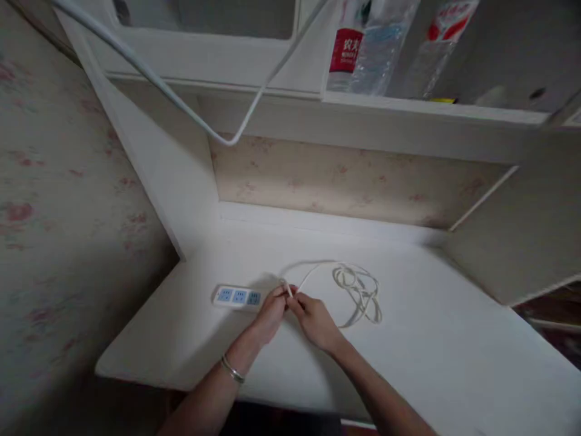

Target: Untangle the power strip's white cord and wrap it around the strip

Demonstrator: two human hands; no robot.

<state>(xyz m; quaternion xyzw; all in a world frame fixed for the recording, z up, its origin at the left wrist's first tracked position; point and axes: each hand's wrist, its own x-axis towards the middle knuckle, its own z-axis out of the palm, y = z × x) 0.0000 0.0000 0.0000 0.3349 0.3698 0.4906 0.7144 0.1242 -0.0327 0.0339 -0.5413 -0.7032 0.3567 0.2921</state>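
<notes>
A white power strip point(236, 307) with blue socket faces lies on the desk, its right end partly hidden by my left hand point(272, 310). The fingers of that hand are closed around a white cable point(288, 289) just right of the strip. Close beside it, my right hand point(316, 322) pinches the same cable between thumb and fingers. From the hands the cable curves back and right into a loose tangle of loops point(358, 284) on the desk. Whether a plug is between my fingers is hidden.
The white desk point(408, 351) is bounded by a side panel point(167, 163) at left and papered wall point(318, 175) behind. Overhead, a shelf point(431, 109) holds plastic bottles point(376, 48). A thick white cord point(229, 142) hangs in front of the cabinet.
</notes>
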